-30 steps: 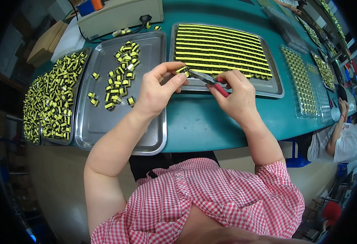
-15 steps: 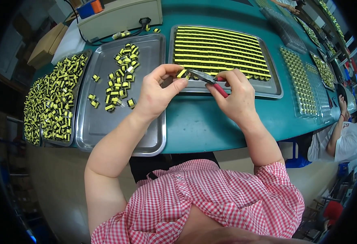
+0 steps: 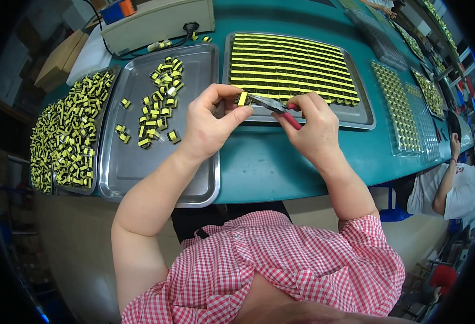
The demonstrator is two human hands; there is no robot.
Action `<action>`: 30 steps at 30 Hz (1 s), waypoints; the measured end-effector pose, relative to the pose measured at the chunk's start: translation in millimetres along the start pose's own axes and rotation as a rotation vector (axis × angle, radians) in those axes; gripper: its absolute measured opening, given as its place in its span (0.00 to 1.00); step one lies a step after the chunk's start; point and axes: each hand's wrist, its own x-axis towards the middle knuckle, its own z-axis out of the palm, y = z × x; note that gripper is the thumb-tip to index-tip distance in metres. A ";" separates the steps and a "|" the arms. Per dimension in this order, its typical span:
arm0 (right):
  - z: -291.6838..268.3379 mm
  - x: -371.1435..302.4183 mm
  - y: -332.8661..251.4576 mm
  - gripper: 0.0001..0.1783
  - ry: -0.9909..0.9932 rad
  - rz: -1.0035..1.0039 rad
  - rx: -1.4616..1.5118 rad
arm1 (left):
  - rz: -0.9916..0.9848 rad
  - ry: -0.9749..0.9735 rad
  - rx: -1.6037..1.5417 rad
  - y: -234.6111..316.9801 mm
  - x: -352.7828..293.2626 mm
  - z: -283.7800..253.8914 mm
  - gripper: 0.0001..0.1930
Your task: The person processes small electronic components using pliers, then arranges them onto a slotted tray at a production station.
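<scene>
Between the thumb and fingers of my left hand (image 3: 211, 120) is a small transformer (image 3: 242, 99), black with a yellow tape band. My right hand (image 3: 314, 125) is closed round red-handled pliers (image 3: 272, 104), whose jaws point left and reach the transformer's side. Whether the jaws grip a pin there is too small to tell. Just beyond both hands, a metal tray (image 3: 364, 116) bears tight rows of the same yellow-and-black parts. Left of my left hand, another metal tray (image 3: 140, 178) carries a loose scatter of them.
A heaped tray of loose parts (image 3: 70, 135) stands at the far left. Behind the trays is a beige box-shaped device (image 3: 162, 21) with a black plug and cable. Clear plastic trays of parts (image 3: 397, 108) lie to the right, where a co-worker in white (image 3: 445, 186) sits.
The transformer has turned in my left fingers, so its yellow band now stands more upright. The pliers have shifted very slightly; both hands stay almost in place.
</scene>
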 end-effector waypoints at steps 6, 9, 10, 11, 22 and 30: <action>4.7 -2.6 0.2 0.13 0.040 0.006 -0.035 | 0.039 0.034 0.034 -3.3 -2.0 2.4 0.15; 6.7 -3.0 -1.4 0.12 0.038 0.033 -0.063 | 0.052 0.032 0.123 -4.0 -3.2 3.2 0.13; 7.1 -3.2 -1.7 0.12 0.037 0.032 -0.066 | 0.053 0.042 0.137 -4.4 -3.2 3.7 0.13; 8.0 -2.9 -1.9 0.12 0.025 0.044 -0.056 | 0.054 0.054 0.153 -4.7 -3.2 3.7 0.13; 5.9 0.6 0.0 0.12 -0.011 0.071 0.045 | 0.062 0.066 0.005 -7.8 0.4 3.0 0.15; 4.3 0.6 -0.2 0.14 -0.002 0.009 0.026 | 0.074 0.060 0.039 -11.1 1.1 1.4 0.15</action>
